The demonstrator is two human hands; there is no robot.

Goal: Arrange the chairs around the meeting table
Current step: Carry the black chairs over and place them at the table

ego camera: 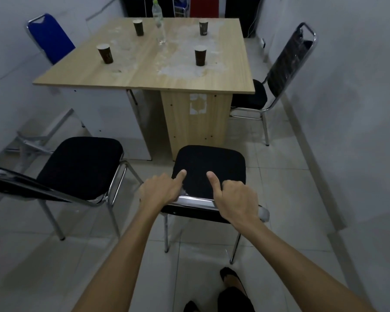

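A black padded chair (208, 164) with chrome legs stands on the floor in front of the wooden meeting table (144, 77), its seat facing the table's near side. My left hand (161, 189) and my right hand (235, 200) both grip the chrome top of its backrest, thumbs pointing forward over the seat. A second black chair (81, 165) stands to the left, turned at an angle. A third black chair (286, 70) sits at the table's right side. A blue chair (51, 37) is at the far left corner.
Several dark paper cups, such as the near cup (200, 55), and a clear plastic bottle (159, 21) stand on the table. Grey walls close in left and right. A folded metal frame (32, 140) lies by the left wall. My foot (232, 280) is behind the chair.
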